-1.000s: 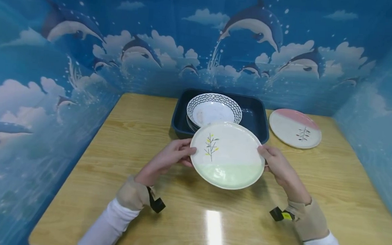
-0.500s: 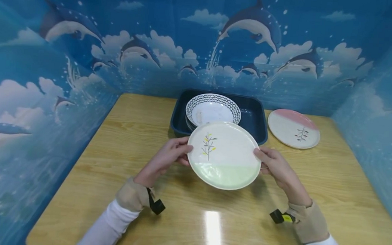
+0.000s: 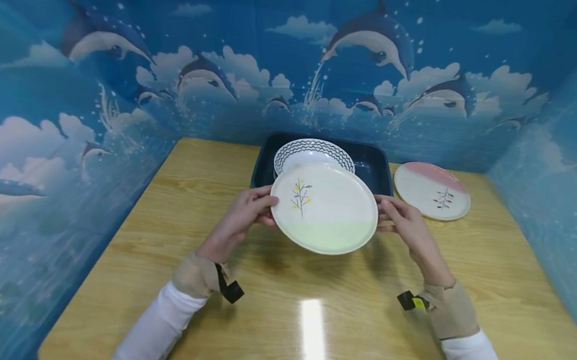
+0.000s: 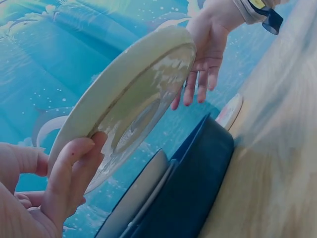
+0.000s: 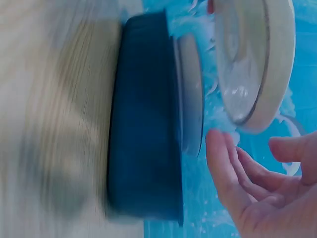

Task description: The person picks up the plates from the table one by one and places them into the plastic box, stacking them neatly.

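Note:
A round plate (image 3: pixel 334 205), cream white with a pale green band and a twig with yellow leaves, hangs tilted above the table. My left hand (image 3: pixel 247 213) pinches its left rim, thumb on top and fingers underneath, as the left wrist view also shows. Beside the opposite rim is my right hand (image 3: pixel 407 226), its fingers extended; in the right wrist view a gap separates thumb and fingertips from the plate (image 5: pixel 267 74). Behind the plate, a white bowl (image 3: pixel 315 147) with a black wavy border sits in a dark blue tub (image 3: pixel 375 177), partly hidden.
A pink and white plate (image 3: pixel 429 191) with a dark twig lies on the wooden table (image 3: pixel 194 174), right of the tub. Dolphin-printed cloth (image 3: pixel 252 45) hangs behind the table and along both sides. Light reflects off the table near its front.
The green and white plate has risen and shifted slightly left, now covering more of the bowl. My right hand has let go of its rim; my left hand still holds it.

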Demonstrator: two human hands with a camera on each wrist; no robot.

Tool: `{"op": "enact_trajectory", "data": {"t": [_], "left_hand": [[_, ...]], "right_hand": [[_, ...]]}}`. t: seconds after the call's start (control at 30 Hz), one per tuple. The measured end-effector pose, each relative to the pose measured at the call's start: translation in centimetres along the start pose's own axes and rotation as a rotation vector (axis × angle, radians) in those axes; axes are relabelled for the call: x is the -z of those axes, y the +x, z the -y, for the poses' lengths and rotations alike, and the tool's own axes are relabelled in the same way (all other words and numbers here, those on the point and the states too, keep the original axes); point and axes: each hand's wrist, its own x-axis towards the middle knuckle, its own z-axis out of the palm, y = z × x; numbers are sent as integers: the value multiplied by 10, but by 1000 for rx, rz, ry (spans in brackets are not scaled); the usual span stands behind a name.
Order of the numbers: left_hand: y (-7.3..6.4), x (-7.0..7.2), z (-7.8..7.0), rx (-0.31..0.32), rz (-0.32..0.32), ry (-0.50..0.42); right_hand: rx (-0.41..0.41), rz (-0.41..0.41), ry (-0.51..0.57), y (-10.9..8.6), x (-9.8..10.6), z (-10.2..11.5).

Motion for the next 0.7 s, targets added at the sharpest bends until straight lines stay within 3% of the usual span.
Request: {"op": "enact_trajectory", "data": {"t": [0.2, 0.37, 0.53, 0.7], "left_hand": [[12, 4, -11, -5, -70, -27], [30, 4, -16, -23, -152, -89], [47, 4, -18, -36, -229, -130], [61, 4, -17, -35, -275, -126]], "right_hand": [[27, -121, -119, 13, 5, -9], [8, -142, -134, 24, 6, -18], [-53, -116, -166, 38, 5, -25], [-151, -59, -107, 45, 4, -30]]}}
